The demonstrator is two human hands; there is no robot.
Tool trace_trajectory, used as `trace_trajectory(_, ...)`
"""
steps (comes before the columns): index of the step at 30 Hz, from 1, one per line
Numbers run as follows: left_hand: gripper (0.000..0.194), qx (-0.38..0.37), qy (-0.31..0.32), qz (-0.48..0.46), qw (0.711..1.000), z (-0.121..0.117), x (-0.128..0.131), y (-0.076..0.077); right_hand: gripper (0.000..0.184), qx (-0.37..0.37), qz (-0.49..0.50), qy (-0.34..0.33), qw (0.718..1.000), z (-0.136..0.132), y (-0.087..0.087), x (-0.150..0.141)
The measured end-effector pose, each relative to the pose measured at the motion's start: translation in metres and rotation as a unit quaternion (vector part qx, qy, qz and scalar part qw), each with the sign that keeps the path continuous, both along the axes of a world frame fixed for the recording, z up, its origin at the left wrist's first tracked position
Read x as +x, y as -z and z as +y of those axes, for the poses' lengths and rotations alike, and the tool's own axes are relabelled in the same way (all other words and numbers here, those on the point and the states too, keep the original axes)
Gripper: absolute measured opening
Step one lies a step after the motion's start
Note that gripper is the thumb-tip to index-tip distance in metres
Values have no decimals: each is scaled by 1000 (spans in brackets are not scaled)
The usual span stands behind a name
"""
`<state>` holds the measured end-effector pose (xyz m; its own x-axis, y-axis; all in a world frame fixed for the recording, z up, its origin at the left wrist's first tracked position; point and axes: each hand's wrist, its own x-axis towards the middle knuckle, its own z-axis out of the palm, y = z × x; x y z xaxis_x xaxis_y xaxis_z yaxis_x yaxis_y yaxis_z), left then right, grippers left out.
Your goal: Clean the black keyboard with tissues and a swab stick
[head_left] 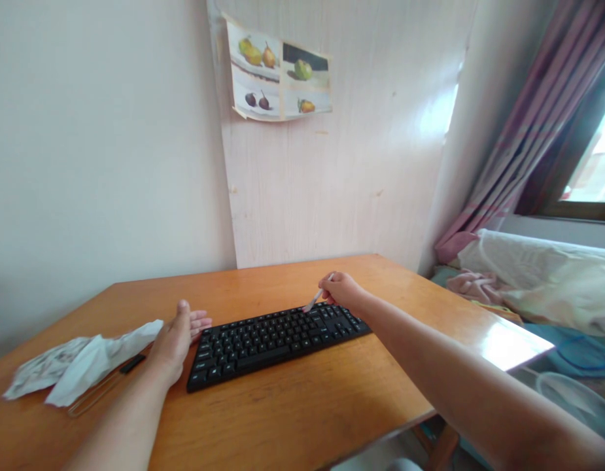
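Observation:
A black keyboard [263,339] lies at a slant on the wooden table. My right hand [340,288] is closed around the thin handle of a small white brush [316,300], held above the keyboard's right half. The brush tip points down and left, at the upper rows of keys; whether it touches them I cannot tell. At the keyboard's left end, my left hand [177,337] is open with its thumb up and fingers stretched out, close against the keyboard's edge. It holds nothing.
Crumpled white tissues [86,360] lie on the table's left side, beside a thin wire tool with a black end [132,364]. The table [302,405] meets the wall, where fruit pictures [280,75] hang. Piled fabric [542,275] and a clear plastic tub [571,399] are at the right.

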<state>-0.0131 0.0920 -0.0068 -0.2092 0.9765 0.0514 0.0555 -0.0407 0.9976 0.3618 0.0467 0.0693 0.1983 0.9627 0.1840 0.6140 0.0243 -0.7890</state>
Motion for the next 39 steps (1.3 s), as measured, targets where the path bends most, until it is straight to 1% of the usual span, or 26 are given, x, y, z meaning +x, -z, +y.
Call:
trace_trajectory(4,77,2,-4,7,1000,-2,1,-2,20,8,-84,51,995,2,-2,23)
trace_trajectory(9,72,-17,-15,8,1000,-9,6,-12,16,2,-196,102,975,0,-13,49)
trace_trajectory(14,70,-25,-13,4,1000,-13,9,-18,14,-23,-257,153,954,-11,-24,61)
trace_trajectory(17,66,-31,-16,-1,999,-14,10,-20,16,-18,-274,181,944,-18,-30,62)
trace_trajectory(20,65,-32,-19,1,999,-15,11,-20,18,1,-266,163,950,-19,-30,57)
trace_trajectory(23,65,-28,-17,3,999,-14,10,-20,22,9,-241,120,963,-14,-24,49)
trace_trajectory(25,65,-29,-16,-1,999,-14,10,-19,25,1,-232,108,967,-11,-20,48)
trace_trajectory(27,65,-30,-16,-7,999,-13,10,-18,23,-13,-241,121,963,-9,-18,52)
trace_trajectory(30,66,-23,-14,-8,1000,-12,9,-16,21,-32,-279,172,944,-13,-22,62)
trace_trajectory(33,68,-12,-12,-8,1000,-9,8,-12,26,-44,-312,200,928,-20,-27,67)
trace_trajectory(36,72,-6,-11,-1,1000,-6,6,-7,30,-48,-329,185,925,-22,-27,59)
trace_trajectory(39,77,-1,-11,9,1000,-3,5,-4,30,-44,-334,149,930,-20,-26,42)
